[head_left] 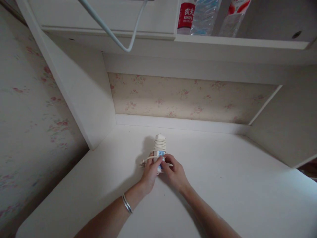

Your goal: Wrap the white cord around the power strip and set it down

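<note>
A white power strip [161, 153] with a light blue socket face is held over the white desk, its far end pointing away from me. Its cream cord [159, 144] is wound in several turns around the far part, and a loose stretch crosses over my left fingers. My left hand [149, 172] grips the strip from the left side, thumb on top. On the right, my right hand [175, 172] pinches the cord close to the socket face, with thumb and forefinger together. The fingers partly hide the near end of the strip and what exactly lies in the pinch.
The white desk [223, 185] has a raised back edge and side panels. Overhead, a shelf [237, 42] holds plastic bottles [205, 16], and a pale cable [111, 34] hangs down in a loop. Flowered wallpaper [49, 115] covers the wall at left.
</note>
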### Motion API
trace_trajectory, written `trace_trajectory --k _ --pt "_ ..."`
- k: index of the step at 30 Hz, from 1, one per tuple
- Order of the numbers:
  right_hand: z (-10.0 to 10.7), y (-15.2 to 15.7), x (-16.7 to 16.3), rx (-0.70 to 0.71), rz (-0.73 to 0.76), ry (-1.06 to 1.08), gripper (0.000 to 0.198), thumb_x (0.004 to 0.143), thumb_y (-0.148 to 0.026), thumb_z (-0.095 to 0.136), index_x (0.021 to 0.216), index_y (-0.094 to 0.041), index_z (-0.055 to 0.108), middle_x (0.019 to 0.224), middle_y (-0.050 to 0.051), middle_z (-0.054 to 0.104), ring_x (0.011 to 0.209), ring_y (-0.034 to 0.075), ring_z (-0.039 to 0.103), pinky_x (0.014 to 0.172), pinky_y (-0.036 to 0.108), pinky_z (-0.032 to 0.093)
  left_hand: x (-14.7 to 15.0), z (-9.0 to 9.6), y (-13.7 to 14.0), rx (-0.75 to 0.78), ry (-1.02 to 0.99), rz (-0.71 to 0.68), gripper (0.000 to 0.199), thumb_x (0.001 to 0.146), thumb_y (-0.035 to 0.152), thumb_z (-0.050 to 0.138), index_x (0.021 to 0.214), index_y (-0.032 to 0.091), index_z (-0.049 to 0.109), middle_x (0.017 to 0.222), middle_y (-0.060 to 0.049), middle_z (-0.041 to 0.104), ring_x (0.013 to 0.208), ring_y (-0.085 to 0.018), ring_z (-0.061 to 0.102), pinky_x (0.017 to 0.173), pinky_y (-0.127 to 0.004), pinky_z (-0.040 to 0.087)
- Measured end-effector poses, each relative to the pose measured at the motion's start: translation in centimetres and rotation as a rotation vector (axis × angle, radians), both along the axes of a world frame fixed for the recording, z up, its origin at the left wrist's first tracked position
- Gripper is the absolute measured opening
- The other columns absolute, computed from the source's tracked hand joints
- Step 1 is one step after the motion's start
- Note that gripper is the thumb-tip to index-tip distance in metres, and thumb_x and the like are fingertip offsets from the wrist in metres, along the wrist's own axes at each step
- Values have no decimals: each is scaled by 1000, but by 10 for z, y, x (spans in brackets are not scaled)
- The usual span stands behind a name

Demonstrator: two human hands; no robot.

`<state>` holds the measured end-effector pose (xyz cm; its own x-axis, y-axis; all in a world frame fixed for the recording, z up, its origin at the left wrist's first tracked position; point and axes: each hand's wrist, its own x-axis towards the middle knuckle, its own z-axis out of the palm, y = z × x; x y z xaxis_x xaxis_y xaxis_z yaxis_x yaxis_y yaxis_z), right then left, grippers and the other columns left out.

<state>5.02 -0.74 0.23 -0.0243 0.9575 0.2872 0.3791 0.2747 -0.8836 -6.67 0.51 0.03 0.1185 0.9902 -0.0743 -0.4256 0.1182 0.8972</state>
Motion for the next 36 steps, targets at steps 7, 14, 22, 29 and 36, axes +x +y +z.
trace_trajectory --k 7,14,22,29,36 --pt "3 0 15 173 -31 -374 28 91 -29 40 112 -26 59 98 5 67 85 19 62 75 29 46 1 2 -3 17 -27 -155 40 73 38 70 104 15 60 93 -7 66 85 -20 63 74 -29 49" --pt "3 4 16 48 -201 -223 31 94 -43 33 104 -24 56 82 3 67 70 19 63 63 27 44 5 -2 -4 -89 -37 -280 43 74 31 66 114 20 57 90 -4 66 71 -17 62 58 -26 48" --pt "-7 23 31 -15 -410 238 38 88 -57 39 95 -23 53 60 -2 55 52 17 53 48 27 42 3 2 -3 -255 -174 -231 34 72 21 66 105 16 59 89 -5 66 71 -17 65 72 -33 53" --pt "-9 39 50 -56 -380 775 37 83 -56 51 71 -22 42 55 -9 44 38 6 36 42 21 40 -18 12 2 -286 -292 -263 35 72 19 63 106 16 58 92 -7 66 77 -19 67 63 -27 52" --pt "-9 51 98 -28 -486 1065 29 81 -45 59 77 -22 41 63 -9 54 43 5 43 50 19 47 -28 11 6 -224 -190 -444 31 70 18 58 101 12 61 85 -8 64 63 -19 65 42 -23 43"
